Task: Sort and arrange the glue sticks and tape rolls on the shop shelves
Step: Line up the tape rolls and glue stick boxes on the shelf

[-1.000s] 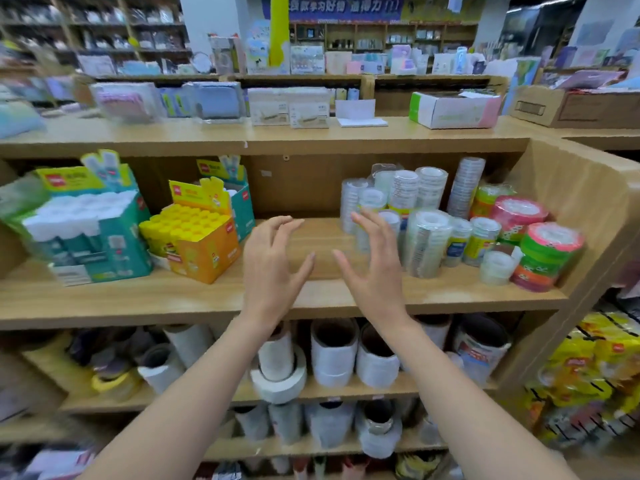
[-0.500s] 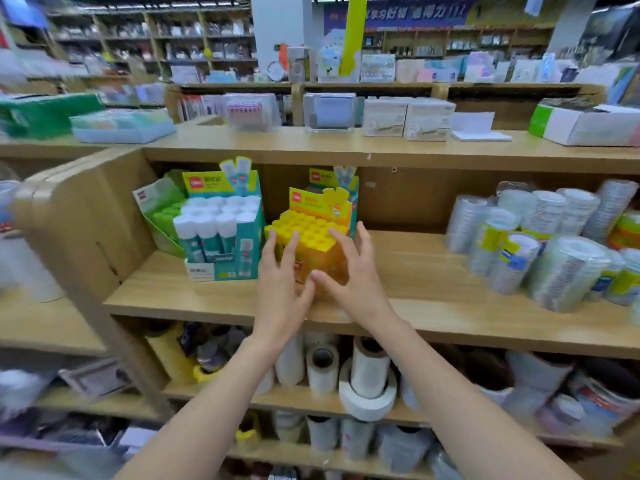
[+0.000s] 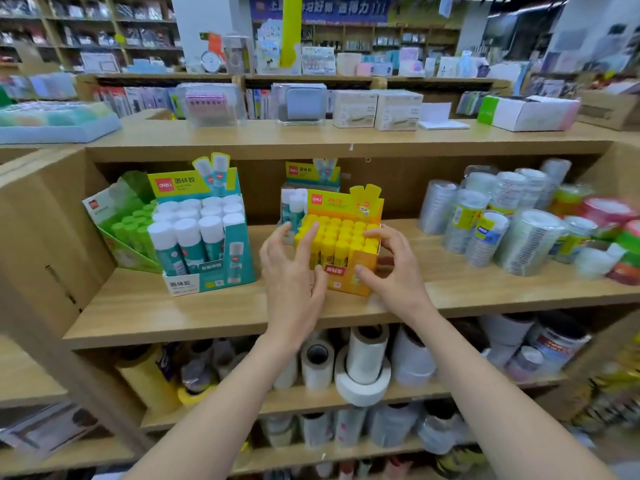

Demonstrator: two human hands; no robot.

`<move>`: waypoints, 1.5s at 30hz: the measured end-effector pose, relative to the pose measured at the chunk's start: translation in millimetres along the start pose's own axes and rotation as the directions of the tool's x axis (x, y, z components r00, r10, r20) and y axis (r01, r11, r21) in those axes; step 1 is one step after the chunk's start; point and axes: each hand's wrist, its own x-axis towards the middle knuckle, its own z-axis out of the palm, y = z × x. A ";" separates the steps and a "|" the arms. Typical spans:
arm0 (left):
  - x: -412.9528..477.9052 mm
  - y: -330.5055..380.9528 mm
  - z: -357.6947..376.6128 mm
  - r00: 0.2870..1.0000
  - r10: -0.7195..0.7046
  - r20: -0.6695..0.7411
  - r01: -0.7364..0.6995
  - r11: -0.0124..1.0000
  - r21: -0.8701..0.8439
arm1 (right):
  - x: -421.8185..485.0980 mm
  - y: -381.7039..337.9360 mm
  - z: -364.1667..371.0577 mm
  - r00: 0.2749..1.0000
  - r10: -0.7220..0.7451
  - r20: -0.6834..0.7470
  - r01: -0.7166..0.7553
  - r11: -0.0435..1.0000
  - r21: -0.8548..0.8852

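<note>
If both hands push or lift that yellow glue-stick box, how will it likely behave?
The box probably slides easily: flat base on smooth shelf. Its top is open, so tilting may spill sticks. Thin card walls likely flex under fingers.

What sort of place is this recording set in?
Most likely a stationery shop: a yellow glue stick box and wrapped tape rolls sit on a wooden shelf, with more stocked aisles behind.
</note>
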 end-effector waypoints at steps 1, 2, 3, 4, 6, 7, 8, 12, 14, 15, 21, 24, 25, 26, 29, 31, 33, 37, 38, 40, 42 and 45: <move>-0.3 3.9 2.8 0.999 -0.024 0.029 0.025 0.999 -0.028 | -2.1 1.8 -6.7 1.000 0.012 0.001 -0.012 1.000 0.013; -1.0 7.8 6.3 0.997 -0.035 0.075 0.041 0.996 -0.075 | -3.9 3.5 -12.9 1.000 0.019 0.003 -0.019 0.999 0.027; -1.6 11.1 10.4 0.991 -0.035 0.126 0.051 0.991 -0.126 | -5.3 4.6 -19.0 1.000 0.021 0.006 -0.021 0.999 0.031; -2.6 14.8 14.3 0.985 -0.024 0.170 0.053 0.985 -0.165 | -6.1 5.8 -25.1 1.000 0.028 0.012 -0.028 0.999 0.031; -4.7 23.0 20.5 0.976 0.009 0.217 0.037 0.978 -0.207 | -6.1 10.3 -38.0 0.998 0.057 0.015 -0.057 0.998 0.026; -6.1 27.7 23.0 0.972 0.027 0.233 0.026 0.974 -0.224 | -6.1 12.5 -44.7 0.997 0.075 0.014 -0.075 0.997 0.020; -7.6 31.5 25.5 0.969 0.043 0.243 0.016 0.972 -0.235 | -6.3 15.9 -50.4 0.996 0.092 0.011 -0.092 0.996 0.013; -16.4 36.0 24.3 0.992 0.008 0.127 0.012 0.987 -0.160 | -9.6 7.0 -56.5 0.992 0.031 -0.124 -0.043 0.995 -0.091; -23.2 32.5 11.9 0.998 -0.022 -0.061 0.017 0.997 -0.081 | -9.5 -12.8 -48.3 0.962 -0.162 -0.219 0.136 0.983 -0.126; -26.8 28.8 3.4 0.987 -0.037 -0.154 0.031 0.999 -0.041 | -8.7 -25.4 -40.8 0.937 -0.255 -0.238 0.230 0.964 -0.130; -39.6 -19.6 -65.1 0.864 -0.242 -0.441 0.300 0.952 0.066 | -3.4 -76.0 47.7 0.947 -0.320 0.024 0.316 0.942 0.113; -37.4 -51.5 -95.1 0.858 -0.398 -0.325 0.424 0.906 0.011 | 0.3 -83.2 91.9 0.959 -0.179 0.221 0.145 0.977 0.159; -34.8 -60.7 -102.9 0.863 -0.440 -0.248 0.450 0.893 -0.019 | 2.9 -85.4 103.9 0.955 -0.132 0.265 0.092 0.983 0.159; -32.0 -70.6 -108.8 0.864 -0.476 -0.165 0.474 0.879 -0.049 | 5.8 -87.6 114.5 0.952 -0.082 0.296 0.037 0.987 0.154; -20.8 -93.4 -116.9 0.876 -0.479 0.062 0.482 0.862 -0.157 | 17.7 -90.0 140.7 0.942 0.058 0.331 -0.115 0.982 0.153; -16.2 -102.6 -117.6 0.894 -0.437 0.102 0.448 0.880 -0.160 | 22.6 -89.8 154.0 0.943 0.069 0.326 -0.129 0.978 0.166; -14.0 -107.5 -118.6 0.914 -0.397 0.087 0.406 0.902 -0.147 | 20.5 -89.4 162.8 0.959 0.069 0.275 -0.117 0.979 0.165; -11.9 -110.6 -122.0 0.956 -0.277 0.096 0.290 0.943 -0.161 | 11.0 -90.4 167.0 0.990 0.095 0.107 -0.112 0.980 0.167; -10.6 -109.3 -122.2 0.963 -0.242 0.116 0.259 0.949 -0.177 | 9.3 -90.1 165.0 0.992 0.107 0.073 -0.118 0.980 0.160; -8.4 -106.4 -119.6 0.967 -0.177 0.181 0.212 0.957 -0.198 | 6.9 -87.2 156.6 0.991 0.134 0.008 -0.134 0.982 0.136; -4.0 -106.5 -115.0 0.961 -0.102 0.255 0.159 0.965 -0.211 | 4.5 -85.5 145.8 0.985 0.161 -0.060 -0.155 0.984 0.085; 6.6 -116.3 -114.0 0.985 -0.006 0.171 0.024 0.995 -0.101 | 0.1 -92.6 136.2 0.965 0.157 -0.210 -0.161 0.987 -0.002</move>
